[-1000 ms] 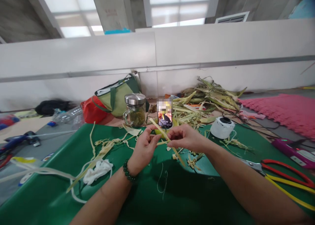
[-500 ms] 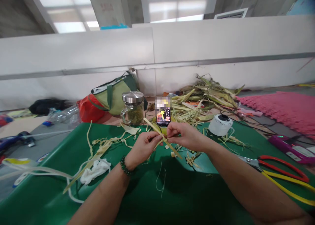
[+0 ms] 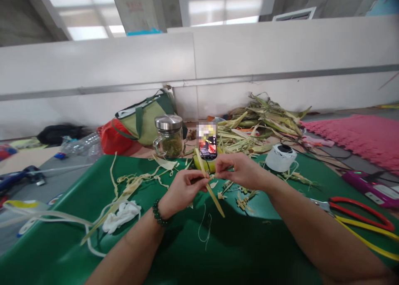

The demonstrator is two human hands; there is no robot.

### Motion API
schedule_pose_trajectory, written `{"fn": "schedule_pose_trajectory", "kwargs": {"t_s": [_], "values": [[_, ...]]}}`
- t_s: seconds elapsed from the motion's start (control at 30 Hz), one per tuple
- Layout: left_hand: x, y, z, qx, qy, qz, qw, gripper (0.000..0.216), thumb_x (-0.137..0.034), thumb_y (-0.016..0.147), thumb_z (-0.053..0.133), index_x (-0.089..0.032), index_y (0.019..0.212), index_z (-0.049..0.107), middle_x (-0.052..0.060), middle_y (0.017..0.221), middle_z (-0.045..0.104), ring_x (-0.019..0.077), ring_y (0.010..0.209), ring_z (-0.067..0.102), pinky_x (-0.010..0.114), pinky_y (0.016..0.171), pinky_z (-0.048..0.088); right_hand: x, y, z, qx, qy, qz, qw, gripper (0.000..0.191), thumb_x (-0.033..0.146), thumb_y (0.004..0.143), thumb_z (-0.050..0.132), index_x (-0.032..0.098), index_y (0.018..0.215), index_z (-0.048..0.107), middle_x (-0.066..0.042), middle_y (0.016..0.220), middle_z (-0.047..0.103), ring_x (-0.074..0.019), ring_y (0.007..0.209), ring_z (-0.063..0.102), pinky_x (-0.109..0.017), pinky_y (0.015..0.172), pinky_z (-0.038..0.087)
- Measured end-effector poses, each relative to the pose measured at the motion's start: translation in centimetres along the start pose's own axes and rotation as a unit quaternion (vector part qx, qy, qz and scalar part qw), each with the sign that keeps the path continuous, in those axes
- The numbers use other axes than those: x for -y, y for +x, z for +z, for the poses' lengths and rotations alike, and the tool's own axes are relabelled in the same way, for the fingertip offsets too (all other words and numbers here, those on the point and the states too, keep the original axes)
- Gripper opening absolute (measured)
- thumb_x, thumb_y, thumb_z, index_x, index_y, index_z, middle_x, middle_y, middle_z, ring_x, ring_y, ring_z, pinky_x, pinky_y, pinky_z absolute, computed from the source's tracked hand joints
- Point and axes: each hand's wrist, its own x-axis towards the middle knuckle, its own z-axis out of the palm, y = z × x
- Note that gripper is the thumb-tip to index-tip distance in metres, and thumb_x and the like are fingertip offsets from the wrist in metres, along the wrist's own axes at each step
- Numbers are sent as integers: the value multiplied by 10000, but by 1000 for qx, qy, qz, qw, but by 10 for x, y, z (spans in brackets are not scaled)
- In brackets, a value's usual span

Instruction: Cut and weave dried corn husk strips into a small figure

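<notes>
My left hand [image 3: 187, 189], with a green bead bracelet at the wrist, is closed in a pinch on a long pale-yellow corn husk strip [image 3: 216, 201]. The strip runs slantwise, one end up towards the phone, the other hanging over the green mat [image 3: 249, 251]. Close by on the right, my right hand [image 3: 240, 170] is closed too, its thumb and finger pinching what looks like a thin husk strip beside the long one; its exact shape is mostly hidden. Behind both hands a phone [image 3: 208, 147] with a lit screen leans on a yellow-green object [image 3: 202, 164].
A lidded glass jar [image 3: 170, 141] stands back left, near a green bag [image 3: 149, 120]. Dry husks [image 3: 268, 114] pile up behind. To the right are a white thread spool [image 3: 280, 158], scissors with red and yellow handles [image 3: 363, 214] and a purple device [image 3: 370, 189]. White cloth [image 3: 121, 218] lies left.
My right hand has drawn slightly away from the long husk strip, to the right. The strip has turned steeper in my left hand. The phone's picture differs.
</notes>
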Motion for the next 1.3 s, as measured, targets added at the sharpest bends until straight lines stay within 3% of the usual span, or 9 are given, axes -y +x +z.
{"fn": "schedule_pose_trajectory", "kwargs": {"t_s": [0.2, 0.4, 0.63, 0.73, 0.87, 1.0, 1.1, 1.2, 1.3], "values": [[0, 4, -4, 44, -41, -49, 997, 298, -428, 723, 642, -136, 672, 677, 34, 619, 673, 158, 599, 648, 255, 598, 541, 1, 1, -6, 5, 96, 20, 995, 125, 232, 729, 640, 190, 823, 570, -12, 722, 663, -155, 692, 639, -268, 648, 489], [-3, 0, -1, 23, 13, -30, 999, 266, -365, 716, 669, -123, 606, 649, 24, 551, 636, 112, 471, 576, 203, 472, 475, -2, 2, -3, 5, 150, 22, 988, 140, 280, 731, 627, 192, 773, 527, 4, 622, 633, -144, 600, 609, -258, 575, 464], [4, 7, -4, 35, -93, -63, 993, 495, -570, 717, 596, -106, 848, 703, 35, 631, 665, 133, 566, 613, 263, 602, 531, -9, 6, -3, -49, 66, 23, 996, 173, 249, 704, 662, 181, 820, 553, 4, 667, 641, -154, 652, 636, -253, 601, 478], [5, 7, -3, 40, -101, -71, 991, 479, -562, 686, 634, -108, 816, 714, 63, 716, 702, 160, 632, 646, 294, 662, 545, -7, 4, -2, -69, 36, 6, 997, 167, 241, 712, 662, 180, 840, 573, -8, 719, 652, -157, 695, 645, -256, 633, 489], [1, 4, 0, 4, -63, -42, 997, 287, -396, 611, 752, -123, 690, 708, 40, 695, 697, 141, 583, 627, 253, 599, 542, -6, 3, 2, -92, 34, -3, 995, 191, 245, 706, 672, 188, 863, 579, -2, 715, 655, -154, 689, 646, -254, 629, 490], [1, 6, 0, -37, -62, -36, 997, 291, -409, 609, 746, -123, 617, 691, 30, 597, 669, 133, 510, 602, 230, 515, 523, -16, 10, 3, -138, 63, 15, 988, 207, 291, 692, 678, 186, 827, 562, -2, 685, 645, -158, 664, 639, -254, 601, 485], [4, 11, -2, -77, -96, -67, 990, 370, -478, 569, 755, -120, 651, 707, 33, 558, 670, 159, 543, 631, 258, 571, 541, -26, 16, -3, -179, 121, 83, 973, 288, 407, 737, 629, 181, 891, 540, -8, 656, 649, -149, 593, 619, -251, 547, 475], [8, 13, -4, -91, -141, -71, 983, 473, -558, 566, 726, -117, 735, 728, 55, 636, 706, 183, 622, 663, 299, 673, 547, -23, 14, -8, -120, 135, 158, 971, 411, 553, 814, 479, 152, 780, 564, -48, 645, 645, -140, 550, 596, -249, 515, 457], [8, 10, -4, -69, -171, -62, 981, 521, -590, 605, 685, -119, 823, 736, 74, 706, 727, 200, 688, 676, 309, 722, 535, -9, 7, -1, 2, 72, 130, 989, 465, 549, 826, 465, 147, 614, 563, -12, 535, 557, -107, 479, 504, -217, 449, 368]]}}
